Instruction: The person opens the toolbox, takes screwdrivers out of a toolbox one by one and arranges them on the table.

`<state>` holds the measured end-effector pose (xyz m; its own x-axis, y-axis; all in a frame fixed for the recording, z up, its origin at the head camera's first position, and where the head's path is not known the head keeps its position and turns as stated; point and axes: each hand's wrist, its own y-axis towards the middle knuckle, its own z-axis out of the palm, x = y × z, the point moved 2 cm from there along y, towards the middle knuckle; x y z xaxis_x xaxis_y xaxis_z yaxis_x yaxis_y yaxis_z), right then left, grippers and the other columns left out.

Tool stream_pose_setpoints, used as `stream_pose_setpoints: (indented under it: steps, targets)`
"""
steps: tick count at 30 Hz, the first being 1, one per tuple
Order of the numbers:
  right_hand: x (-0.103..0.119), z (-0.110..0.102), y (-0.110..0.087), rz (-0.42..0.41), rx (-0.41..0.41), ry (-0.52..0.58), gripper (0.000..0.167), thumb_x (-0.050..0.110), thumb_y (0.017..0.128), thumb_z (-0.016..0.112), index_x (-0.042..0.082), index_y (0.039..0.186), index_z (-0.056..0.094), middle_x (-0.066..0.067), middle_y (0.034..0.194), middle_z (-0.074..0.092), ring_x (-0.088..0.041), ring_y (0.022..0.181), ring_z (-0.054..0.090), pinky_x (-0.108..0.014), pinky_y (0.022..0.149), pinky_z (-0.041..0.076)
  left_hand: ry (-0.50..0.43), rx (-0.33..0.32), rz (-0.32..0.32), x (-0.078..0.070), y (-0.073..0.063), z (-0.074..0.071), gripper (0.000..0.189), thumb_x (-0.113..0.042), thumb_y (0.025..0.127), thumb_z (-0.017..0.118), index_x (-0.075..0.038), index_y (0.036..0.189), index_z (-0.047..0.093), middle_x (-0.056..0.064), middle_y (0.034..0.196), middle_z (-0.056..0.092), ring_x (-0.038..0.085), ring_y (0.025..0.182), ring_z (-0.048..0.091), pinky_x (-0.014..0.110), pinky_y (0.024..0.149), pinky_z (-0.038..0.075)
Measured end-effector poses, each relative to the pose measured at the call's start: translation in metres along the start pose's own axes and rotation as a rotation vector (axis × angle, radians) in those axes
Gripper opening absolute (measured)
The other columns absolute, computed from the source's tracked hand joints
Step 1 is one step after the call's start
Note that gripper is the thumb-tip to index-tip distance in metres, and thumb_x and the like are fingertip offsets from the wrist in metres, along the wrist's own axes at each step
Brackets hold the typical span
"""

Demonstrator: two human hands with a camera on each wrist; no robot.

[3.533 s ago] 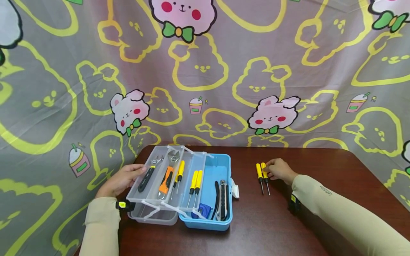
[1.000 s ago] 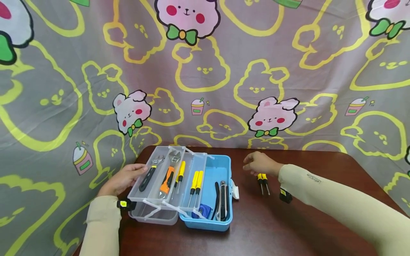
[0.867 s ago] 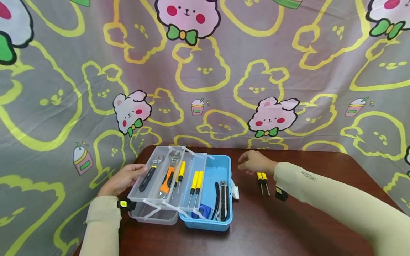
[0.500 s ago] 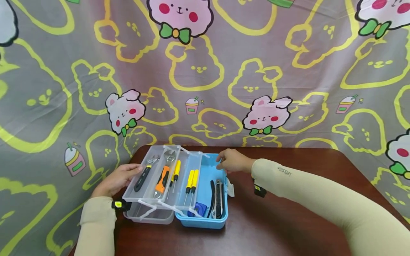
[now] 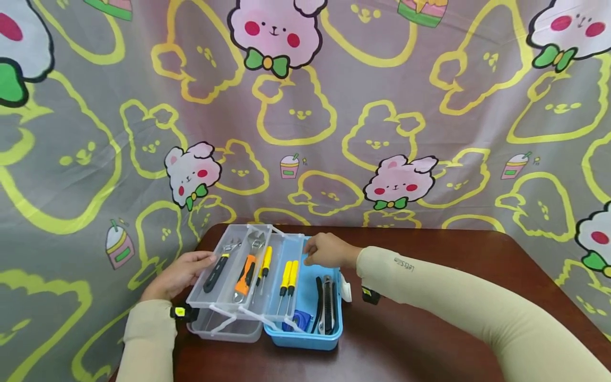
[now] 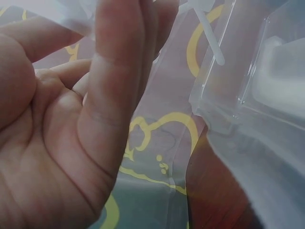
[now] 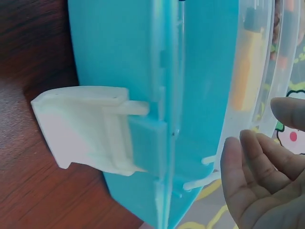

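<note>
Counter extends right of the blue toolbox. Right hand, fingers loosely spread, is over the toolbox's far end; left hand seemingly pinches the upper tray, grip partly hidden. Upper tray: wrenches. Toolbox: utility knife.

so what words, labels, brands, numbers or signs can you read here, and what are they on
"LetsSlim": on the right sleeve, small and slightly blurred.
Left yellow patch and right yellow patch, at the wrists: too small to read.
Black wrench handle: any lettering too small to read.
</note>
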<state>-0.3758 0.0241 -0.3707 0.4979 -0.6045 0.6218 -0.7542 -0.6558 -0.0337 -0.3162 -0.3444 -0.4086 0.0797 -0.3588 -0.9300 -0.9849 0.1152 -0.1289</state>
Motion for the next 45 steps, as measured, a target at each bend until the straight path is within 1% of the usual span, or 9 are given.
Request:
stream_pose_setpoints:
  steps: [6,11,19,23,26,31,34,38,45]
  targets:
    - [0.003,0.003,0.007,-0.028,-0.036,-0.033,0.034,0.025,0.090,0.071,0.006,0.118,0.068,0.000,0.106,0.066,-0.014,0.094,0.060,-0.034,0.082,0.052,-0.018,0.023,0.038,0.003,0.000,0.001,0.058,-0.035,0.099,0.057,0.009,0.136,0.047,0.016,0.108,0.066,0.029,0.087,0.068,0.043,0.074,0.056]
    - [0.011,0.009,0.015,-0.046,-0.027,-0.036,0.035,0.027,0.090,0.071,0.007,0.120,0.068,-0.003,0.112,0.066,-0.016,0.099,0.060,-0.034,0.082,0.052,-0.030,0.031,0.057,0.002,-0.001,-0.001,0.057,-0.031,0.100,0.055,0.011,0.137,0.045,0.016,0.107,0.066,0.029,0.085,0.068,0.043,0.073,0.056]
    - [0.017,0.018,0.017,0.010,-0.026,-0.069,0.039,0.029,0.088,0.073,0.010,0.122,0.067,-0.002,0.117,0.065,-0.019,0.105,0.060,-0.038,0.085,0.052,-0.063,0.069,0.053,0.002,0.001,0.002,0.058,-0.031,0.101,0.054,0.013,0.138,0.042,0.015,0.103,0.068,0.029,0.082,0.069,0.044,0.071,0.057]
    - [0.019,0.022,0.021,-0.063,-0.030,-0.116,0.040,0.025,0.087,0.075,0.010,0.123,0.067,-0.001,0.118,0.065,-0.021,0.110,0.059,-0.037,0.090,0.050,-0.057,0.055,0.054,0.002,0.002,0.001,0.057,-0.030,0.102,0.053,0.013,0.138,0.041,0.014,0.102,0.068,0.027,0.081,0.069,0.043,0.070,0.057]
    - [0.021,0.027,0.026,-0.109,-0.011,-0.190,0.043,0.029,0.086,0.076,0.012,0.125,0.066,0.001,0.120,0.065,-0.021,0.114,0.058,-0.037,0.093,0.048,-0.054,0.063,0.059,0.002,0.002,-0.001,0.057,-0.028,0.103,0.052,0.014,0.139,0.039,0.014,0.102,0.068,0.026,0.081,0.069,0.042,0.070,0.057]
    - [0.022,0.034,0.031,-0.087,0.001,-0.294,0.053,0.046,0.083,0.075,0.015,0.125,0.067,0.004,0.118,0.066,-0.014,0.106,0.059,-0.034,0.091,0.049,-0.054,0.056,0.054,0.005,0.002,-0.002,0.058,-0.031,0.102,0.052,0.012,0.139,0.040,0.013,0.102,0.068,0.027,0.081,0.069,0.042,0.070,0.057]
    - [0.022,0.036,0.031,-0.093,-0.008,-0.323,0.051,0.050,0.081,0.075,0.016,0.118,0.070,0.004,0.108,0.069,-0.011,0.093,0.060,-0.033,0.085,0.051,-0.062,0.044,0.024,0.006,0.000,-0.001,0.059,-0.033,0.102,0.052,0.010,0.140,0.041,0.013,0.105,0.067,0.028,0.084,0.068,0.043,0.072,0.056]
    - [0.021,0.040,0.032,-0.107,-0.005,-0.357,0.049,0.053,0.081,0.074,0.018,0.114,0.072,0.005,0.102,0.070,-0.012,0.090,0.058,-0.040,0.089,0.047,-0.055,0.036,0.002,0.008,-0.002,0.002,0.061,-0.035,0.102,0.051,0.010,0.141,0.040,0.014,0.109,0.066,0.026,0.088,0.067,0.043,0.074,0.056]
    - [0.014,0.039,0.034,-0.110,-0.037,-0.329,0.060,0.056,0.079,0.074,0.020,0.126,0.066,0.008,0.109,0.068,-0.017,0.105,0.055,-0.057,0.102,0.029,-0.043,0.044,0.019,0.004,0.002,0.005,0.061,-0.035,0.102,0.050,0.011,0.141,0.039,0.013,0.107,0.066,0.026,0.088,0.067,0.043,0.074,0.056]
